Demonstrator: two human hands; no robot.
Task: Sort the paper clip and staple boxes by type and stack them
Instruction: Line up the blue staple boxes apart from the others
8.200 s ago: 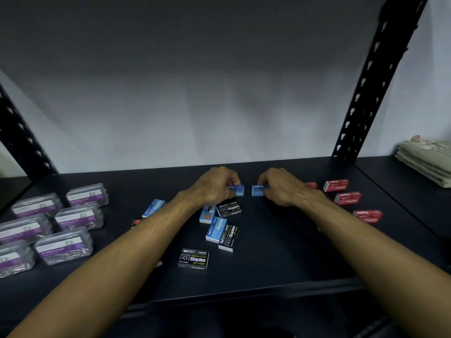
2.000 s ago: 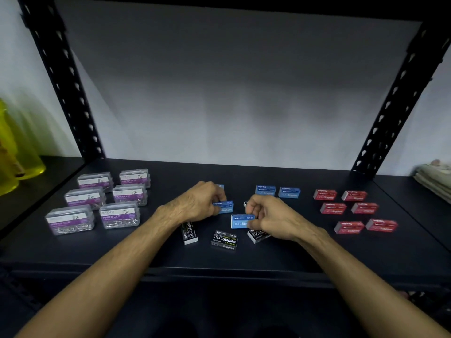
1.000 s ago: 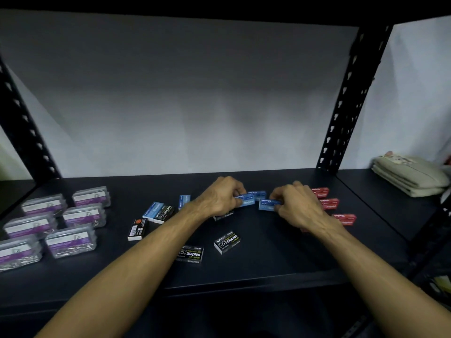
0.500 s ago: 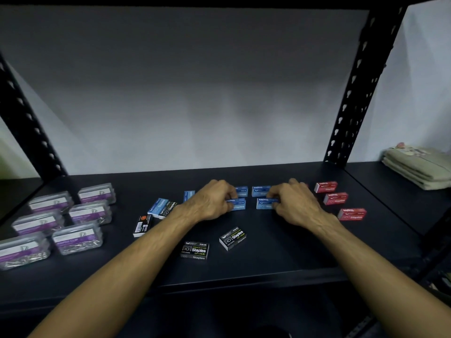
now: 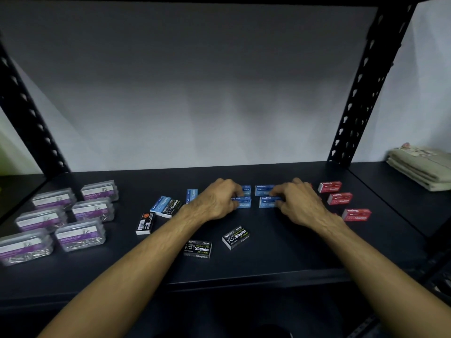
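At the shelf's (image 5: 268,272) centre: four blue staple boxes in a two-by-two block. Left hand (image 5: 214,201) pinches the near-left blue box (image 5: 242,202); right hand (image 5: 300,203) pinches the near-right blue box (image 5: 267,201). Left: six clear paper clip boxes (image 5: 80,235). Right: red staple boxes (image 5: 339,198). Near: loose black staple boxes (image 5: 198,248).

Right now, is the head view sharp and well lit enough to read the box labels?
Head view: dim, wall brighter than shelf. Near black staple boxes read clearly; blue staple boxes by the left hand and right hand look soft; clear paper clip boxes blur at the left edge, where wide-angle distortion bends the black shelf posts.
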